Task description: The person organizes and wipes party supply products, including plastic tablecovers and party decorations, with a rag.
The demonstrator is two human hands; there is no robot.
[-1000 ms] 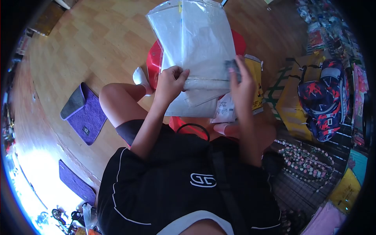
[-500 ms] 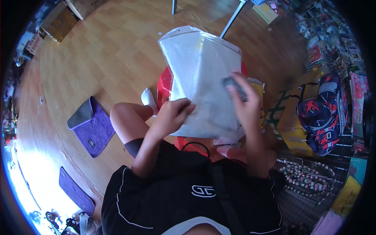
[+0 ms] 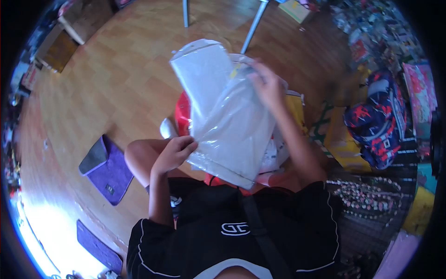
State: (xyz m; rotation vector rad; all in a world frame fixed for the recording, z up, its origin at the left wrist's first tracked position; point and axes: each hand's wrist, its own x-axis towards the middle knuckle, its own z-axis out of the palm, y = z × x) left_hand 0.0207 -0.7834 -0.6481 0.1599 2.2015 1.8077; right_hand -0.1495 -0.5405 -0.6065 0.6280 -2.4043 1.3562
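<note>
Several clear plastic bags with white backing (image 3: 227, 116) lie fanned out over my lap, above a red object (image 3: 182, 114) that is mostly hidden. My left hand (image 3: 175, 156) pinches the lower left edge of the bags. Near the top right of the bags is my right hand (image 3: 268, 88), its fingers closed round a small dark object (image 3: 245, 70). Blur and glossy plastic hide most of that object, and whether it is inside a bag cannot be told.
Purple mats (image 3: 111, 174) lie on the wooden floor at the left. On the right are a red-and-blue patterned bag (image 3: 378, 121), beaded strands (image 3: 367, 197) and many packaged goods. Metal legs (image 3: 254, 28) stand ahead, cardboard boxes (image 3: 58, 49) at the upper left.
My right hand has moved up and left with the dark object, to the top of the bags. My left hand is lower and further left. The bags have tilted and shifted.
</note>
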